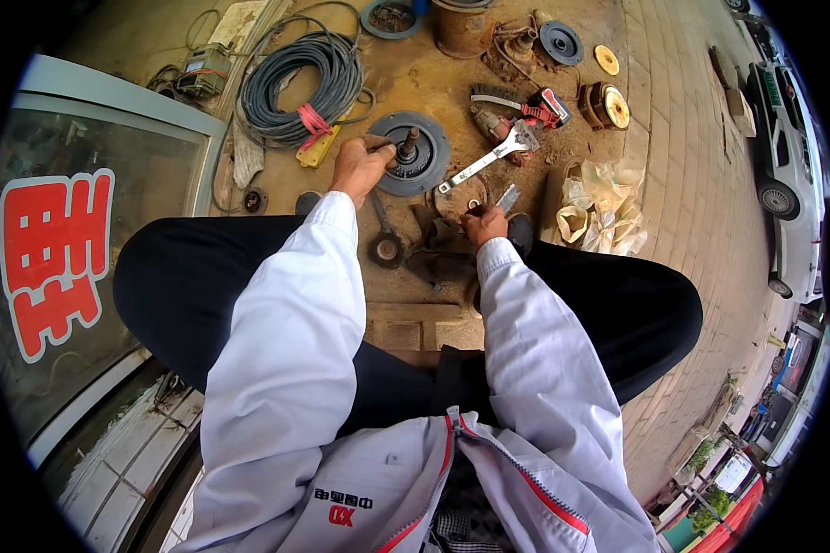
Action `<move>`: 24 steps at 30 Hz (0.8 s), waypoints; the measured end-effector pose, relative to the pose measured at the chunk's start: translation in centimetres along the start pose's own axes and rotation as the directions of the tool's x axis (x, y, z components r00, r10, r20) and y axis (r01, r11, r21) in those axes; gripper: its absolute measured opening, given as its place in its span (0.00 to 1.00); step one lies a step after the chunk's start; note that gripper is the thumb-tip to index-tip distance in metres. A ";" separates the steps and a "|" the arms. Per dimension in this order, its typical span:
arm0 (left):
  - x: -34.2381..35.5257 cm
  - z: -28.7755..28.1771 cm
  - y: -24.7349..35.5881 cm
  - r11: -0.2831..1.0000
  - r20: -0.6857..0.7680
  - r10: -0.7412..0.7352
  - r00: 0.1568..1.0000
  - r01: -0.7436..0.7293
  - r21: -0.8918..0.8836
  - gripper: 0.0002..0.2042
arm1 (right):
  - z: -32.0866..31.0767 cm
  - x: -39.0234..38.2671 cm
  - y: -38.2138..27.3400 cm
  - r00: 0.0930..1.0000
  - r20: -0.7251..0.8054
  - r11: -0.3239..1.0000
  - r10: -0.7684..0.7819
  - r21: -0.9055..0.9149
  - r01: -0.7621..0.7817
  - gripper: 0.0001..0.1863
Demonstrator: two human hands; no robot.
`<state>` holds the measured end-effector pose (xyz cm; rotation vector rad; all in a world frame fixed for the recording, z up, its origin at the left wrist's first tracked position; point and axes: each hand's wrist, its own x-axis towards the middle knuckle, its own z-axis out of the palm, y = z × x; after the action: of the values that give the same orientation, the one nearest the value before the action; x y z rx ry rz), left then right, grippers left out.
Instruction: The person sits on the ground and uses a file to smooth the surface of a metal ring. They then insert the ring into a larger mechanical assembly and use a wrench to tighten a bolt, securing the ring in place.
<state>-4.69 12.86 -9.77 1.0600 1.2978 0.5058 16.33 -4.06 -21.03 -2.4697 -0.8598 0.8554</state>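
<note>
1. While the left hand (364, 166) bends its fingers at the near rim of the disc (431, 168), its hold looks light; I cannot tell whether the fingertips grip anything. The disc lies flat on the ground (406, 78), ahead of the hands.
2. The right hand (485, 225) is closed, with a thin pale blade (507, 197) jutting beyond its fingers, seemingly held. Brought to the disc, it could skid off the hard face toward the left fingers.
3. Should the disc turn or slide, its right edge might knock the wrench (491, 167), whose handle end lies just beside it.
4. Loose grit could work into the disc's grooves, and the small ring (473, 204) by the right hand could be lost in the dirt.
5. The disc is dark, round and stepped, with a stubby brownish shaft (410, 140) at its middle; the wrench is smooth silvery metal.
6. Beyond the left hand, rubbery cable (272, 111) is coiled under a soft red tie (314, 120). Right of the right hand sits a crinkled, translucent bag (604, 207); ahead of it, a dark bristly brush (498, 95).
</note>
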 end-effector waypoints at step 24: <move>-1.8 0.0 -1.0 0.987 -0.013 -0.021 1.000 0.019 -0.157 0.12 | 1.8 -1.6 -1.7 0.793 0.584 0.933 -0.171 -0.163 0.321 0.13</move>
<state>-5.39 10.93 -9.72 0.9133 1.2593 0.5919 13.43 -3.56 -20.83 -2.2382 -1.5484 1.4899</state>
